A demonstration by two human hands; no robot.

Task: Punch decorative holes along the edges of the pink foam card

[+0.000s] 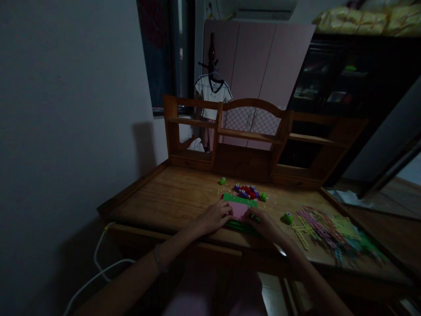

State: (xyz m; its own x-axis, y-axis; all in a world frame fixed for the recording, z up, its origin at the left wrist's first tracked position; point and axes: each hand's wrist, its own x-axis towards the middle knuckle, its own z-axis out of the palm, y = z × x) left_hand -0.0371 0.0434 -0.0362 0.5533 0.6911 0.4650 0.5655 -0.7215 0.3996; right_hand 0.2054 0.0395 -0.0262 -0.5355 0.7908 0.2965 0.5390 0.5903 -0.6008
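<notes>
A flat pink piece (238, 209), like a foam sheet, lies over a green board (239, 200) at the desk's front edge. My left hand (217, 215) has its fingers curled onto the pink piece's left side. On the right side, my right hand (259, 220) grips the same piece with bent fingers; its fingertips are partly hidden. More green layers show beneath, close to my wrists. Just behind the board sits a cluster of red and purple pieces with eye-like balls (247, 192). A green eyed piece (263, 197) rests beside that cluster.
Small pale bits are scattered around another green eyed piece (222, 180). To the right lie a larger green one (287, 218) and a pile of pink and yellow strips (324, 228). A wooden shelf unit (250, 131) stands along the desk's back. A white cable (98, 254) hangs at left.
</notes>
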